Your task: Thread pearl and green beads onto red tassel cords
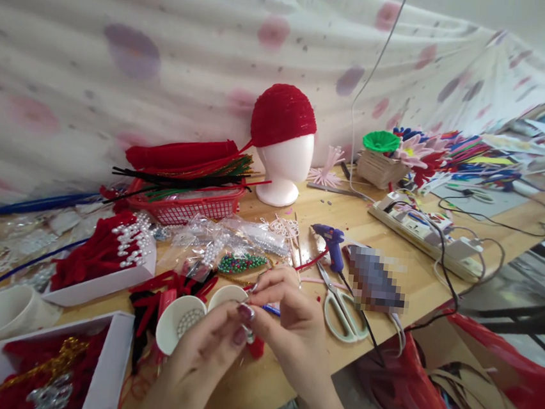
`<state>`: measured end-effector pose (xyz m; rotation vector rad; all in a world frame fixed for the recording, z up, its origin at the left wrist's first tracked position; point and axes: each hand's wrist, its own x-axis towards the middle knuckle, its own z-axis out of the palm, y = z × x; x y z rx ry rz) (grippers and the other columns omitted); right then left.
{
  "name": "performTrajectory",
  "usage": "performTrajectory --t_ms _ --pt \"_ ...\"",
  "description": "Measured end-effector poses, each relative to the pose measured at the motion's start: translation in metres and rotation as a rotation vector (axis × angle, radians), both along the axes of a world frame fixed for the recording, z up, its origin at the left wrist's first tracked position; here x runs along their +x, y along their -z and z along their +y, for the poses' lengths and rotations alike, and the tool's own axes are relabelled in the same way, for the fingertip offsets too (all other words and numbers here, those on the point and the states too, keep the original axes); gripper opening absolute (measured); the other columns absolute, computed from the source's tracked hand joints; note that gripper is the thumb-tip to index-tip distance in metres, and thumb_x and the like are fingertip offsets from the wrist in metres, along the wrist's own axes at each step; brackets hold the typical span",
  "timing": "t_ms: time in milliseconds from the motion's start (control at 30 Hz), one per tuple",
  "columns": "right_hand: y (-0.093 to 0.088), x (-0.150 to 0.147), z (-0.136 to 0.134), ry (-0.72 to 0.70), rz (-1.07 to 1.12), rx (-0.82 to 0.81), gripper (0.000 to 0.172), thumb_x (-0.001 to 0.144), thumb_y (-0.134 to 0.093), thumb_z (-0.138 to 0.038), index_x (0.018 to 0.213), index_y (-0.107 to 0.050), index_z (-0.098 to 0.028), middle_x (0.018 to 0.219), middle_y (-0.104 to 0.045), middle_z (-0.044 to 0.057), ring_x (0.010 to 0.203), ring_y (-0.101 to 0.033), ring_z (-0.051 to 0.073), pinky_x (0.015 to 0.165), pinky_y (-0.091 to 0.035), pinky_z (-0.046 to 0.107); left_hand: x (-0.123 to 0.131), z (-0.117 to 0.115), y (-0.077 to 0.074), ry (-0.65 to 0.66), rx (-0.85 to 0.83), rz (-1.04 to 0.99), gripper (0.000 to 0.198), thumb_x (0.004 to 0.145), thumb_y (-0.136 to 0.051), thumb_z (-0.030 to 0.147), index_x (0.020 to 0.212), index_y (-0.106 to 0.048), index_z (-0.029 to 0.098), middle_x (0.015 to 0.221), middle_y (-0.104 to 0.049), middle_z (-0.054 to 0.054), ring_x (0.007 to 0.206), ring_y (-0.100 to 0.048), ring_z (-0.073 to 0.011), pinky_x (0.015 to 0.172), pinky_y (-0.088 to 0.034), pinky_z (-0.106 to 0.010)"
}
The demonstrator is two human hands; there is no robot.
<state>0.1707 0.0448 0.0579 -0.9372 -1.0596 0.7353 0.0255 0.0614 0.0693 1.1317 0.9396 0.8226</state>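
My left hand [200,358] and my right hand [285,315] meet low over the front edge of the wooden table [383,254]. Both are pinched closed around a small red piece with a pearl bead [252,341] between the fingertips. What exactly it is stays too small to tell. Just left of my hands stand two white paper cups [179,321], one holding pearl beads. White-handled scissors [344,311] lie to the right of my right hand, and a blue glue gun [331,242] lies beyond them.
A foam head [283,167] wearing a red cap stands at the back. A red basket [185,206] holds pipe cleaners. White trays [101,278] hold red pieces and pearls. A power strip [424,235] with cables lies right. A red bag [472,378] sits below the table edge.
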Motion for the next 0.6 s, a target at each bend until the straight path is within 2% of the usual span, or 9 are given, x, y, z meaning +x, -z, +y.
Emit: performTrajectory --t_ms 67,167,300,367,467,533,600 --pt "0.002 0.000 0.000 -0.016 0.082 0.021 0.014 0.092 -0.085 -0.039 0.085 -0.081 -0.027 0.090 -0.069 0.003 0.086 -0.062 0.020 0.082 -0.048 0.033 -0.002 0.000 0.003 0.101 0.012 0.002 0.035 0.084 -0.077 0.059 0.107 -0.082 0.033 0.103 -0.082 -0.005 0.100 -0.077 -0.0269 0.087 -0.064 -0.033" --pt "0.004 -0.002 -0.001 -0.057 0.126 0.062 0.014 0.092 -0.085 -0.039 0.086 -0.081 -0.027 0.092 -0.068 0.003 0.085 -0.063 0.019 0.077 -0.050 0.030 -0.006 0.005 0.008 0.268 0.067 0.002 0.037 0.090 -0.071 0.058 0.114 -0.080 0.032 0.108 -0.082 -0.004 0.102 -0.077 -0.0246 0.091 -0.063 -0.031" --pt "0.002 -0.001 -0.006 -0.063 0.042 0.109 0.011 0.094 -0.084 -0.039 0.089 -0.082 -0.029 0.095 -0.066 0.003 0.087 -0.063 0.019 0.075 -0.050 0.029 -0.011 0.008 0.013 0.333 0.116 0.076 0.040 0.095 -0.066 0.056 0.125 -0.076 0.031 0.124 -0.079 -0.006 0.111 -0.075 -0.0253 0.100 -0.060 -0.033" --pt "0.001 0.003 -0.009 -0.064 -0.001 0.154 0.007 0.095 -0.083 -0.038 0.093 -0.083 -0.031 0.094 -0.068 0.002 0.086 -0.063 0.018 0.072 -0.050 0.029 -0.017 0.008 0.014 0.291 0.211 0.154 0.039 0.095 -0.066 0.052 0.130 -0.073 0.034 0.132 -0.076 -0.005 0.116 -0.074 -0.0256 0.102 -0.059 -0.035" --pt "-0.001 0.015 -0.015 -0.059 -0.146 0.256 0.005 0.098 -0.079 -0.034 0.099 -0.083 -0.031 0.083 -0.069 0.001 0.077 -0.061 0.018 0.073 -0.047 0.032 -0.043 0.008 0.017 0.160 0.499 0.346 0.029 0.097 -0.066 0.041 0.125 -0.074 0.039 0.131 -0.077 -0.001 0.121 -0.072 -0.0244 0.104 -0.058 -0.033" --pt "-0.001 0.026 -0.021 -0.048 -0.244 0.302 0.008 0.102 -0.075 -0.033 0.101 -0.083 -0.029 0.076 -0.068 0.001 0.071 -0.058 0.019 0.073 -0.046 0.035 -0.072 0.009 0.025 0.050 0.672 0.464 0.023 0.097 -0.064 0.035 0.116 -0.076 0.040 0.123 -0.079 0.003 0.116 -0.074 -0.0230 0.100 -0.060 -0.030" --pt "-0.001 0.036 -0.027 -0.011 -0.304 0.305 0.010 0.103 -0.072 -0.030 0.103 -0.082 -0.027 0.075 -0.069 0.002 0.070 -0.058 0.019 0.074 -0.045 0.037 -0.110 0.010 0.041 -0.105 0.763 0.585 0.021 0.097 -0.063 0.032 0.113 -0.075 0.039 0.119 -0.079 0.003 0.113 -0.075 -0.0230 0.099 -0.061 -0.032"
